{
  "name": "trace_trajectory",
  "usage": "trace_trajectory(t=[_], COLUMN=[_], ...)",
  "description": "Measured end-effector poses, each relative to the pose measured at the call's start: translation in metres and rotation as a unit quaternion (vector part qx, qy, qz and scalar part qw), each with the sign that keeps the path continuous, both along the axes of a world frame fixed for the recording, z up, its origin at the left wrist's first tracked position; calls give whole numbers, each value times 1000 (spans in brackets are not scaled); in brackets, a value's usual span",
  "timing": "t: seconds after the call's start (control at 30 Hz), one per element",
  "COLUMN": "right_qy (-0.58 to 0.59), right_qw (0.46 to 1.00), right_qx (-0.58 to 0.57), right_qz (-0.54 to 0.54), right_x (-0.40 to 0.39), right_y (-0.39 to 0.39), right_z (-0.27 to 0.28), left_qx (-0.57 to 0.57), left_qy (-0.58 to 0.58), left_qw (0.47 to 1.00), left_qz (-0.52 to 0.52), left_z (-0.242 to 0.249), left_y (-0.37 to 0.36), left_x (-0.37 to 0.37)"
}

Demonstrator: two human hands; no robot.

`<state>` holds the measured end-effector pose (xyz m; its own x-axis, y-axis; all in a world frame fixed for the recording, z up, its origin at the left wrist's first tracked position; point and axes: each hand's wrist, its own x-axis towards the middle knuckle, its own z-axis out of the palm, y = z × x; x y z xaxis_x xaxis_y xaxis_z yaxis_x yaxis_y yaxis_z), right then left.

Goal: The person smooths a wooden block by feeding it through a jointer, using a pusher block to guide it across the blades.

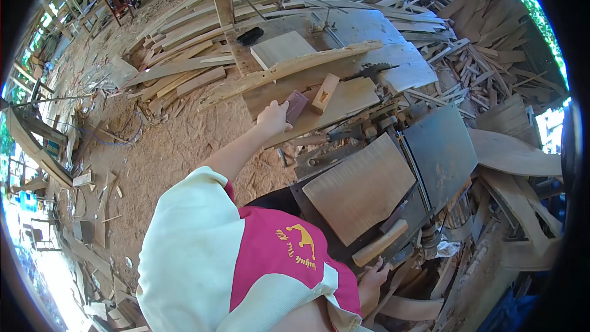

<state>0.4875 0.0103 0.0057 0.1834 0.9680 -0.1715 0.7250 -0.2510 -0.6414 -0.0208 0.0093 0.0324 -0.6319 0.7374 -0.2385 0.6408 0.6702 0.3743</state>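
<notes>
My left hand [273, 117] reaches out over the saw table, its fingers closed on the near end of a small reddish-brown wooden block [297, 105]. Right beside that block lies a lighter wooden block [325, 93] with a dark notch in its face. Beyond both, the toothed saw blade [370, 70] shows next to a long rough-edged plank [289, 71]. Low in view, my right hand [373, 280] is near the machine's edge with its fingers curled; what they grip, if anything, is hidden. Close above it lies a pale curved wood piece [382, 243].
A wide brown board [359, 187] lies on the nearer machine, beside its grey metal table [439, 147]. A pale square board [283, 49] and a black object [250, 36] are on the saw table. Stacked planks [190, 61] and offcuts surround the machines; sawdust covers the ground.
</notes>
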Motion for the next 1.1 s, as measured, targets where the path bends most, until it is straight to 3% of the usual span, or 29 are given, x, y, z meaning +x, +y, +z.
trace_trajectory(t=[0.03, 0.1, 0.13, 0.17, 0.27, 0.37, 0.47, 0.6, 0.67, 0.7, 0.77, 0.87, 1.0, 1.1], right_qy=[3, -50, 14, 17, -109, -90, -82, -99, -162, -164, -128, -122, -112, -135], right_qw=[1000, 985, 997, 997, 989, 991, 996, 994, 987, 986, 991, 992, 992, 985], right_qx=[1, 132, 65, 64, 69, 75, 11, 44, 14, 19, 44, 13, 12, -6], right_qz=[3, 102, 41, 44, 77, 65, 28, 24, 14, 9, 16, -9, -56, -104], right_x=[7, 15, 15, 16, 6, 7, 16, -11, -23, -22, -18, -27, -19, -25], right_y=[3, 5, 7, 8, 4, 1, 4, -5, -8, -6, -9, -6, -11, -11], right_z=[-10, -30, -31, -31, -15, -23, -39, -28, -17, -22, -39, -36, -43, -40], left_qx=[0, 5, 10, 9, -13, 0, 156, 157, 60, 67, 62, 72, 69, 85], left_qy=[-2, 7, 11, 15, 7, -24, 194, 194, 149, 146, 226, 219, 71, 165], left_qw=[1000, 1000, 1000, 1000, 1000, 1000, 968, 967, 984, 985, 972, 972, 994, 983], left_qz=[1, -3, -10, -6, -17, -13, 36, 59, 74, 70, 32, 51, 52, -2], left_z=[1, -1, -1, 0, 7, 6, 4, 6, 7, -1, -27, -35, -23, -33], left_y=[0, 0, -1, -1, 1, 9, 17, 32, 33, 32, 22, 24, 29, 24], left_x=[0, 0, 0, -1, -7, -29, -55, -98, -106, -107, -106, -111, -127, -135])
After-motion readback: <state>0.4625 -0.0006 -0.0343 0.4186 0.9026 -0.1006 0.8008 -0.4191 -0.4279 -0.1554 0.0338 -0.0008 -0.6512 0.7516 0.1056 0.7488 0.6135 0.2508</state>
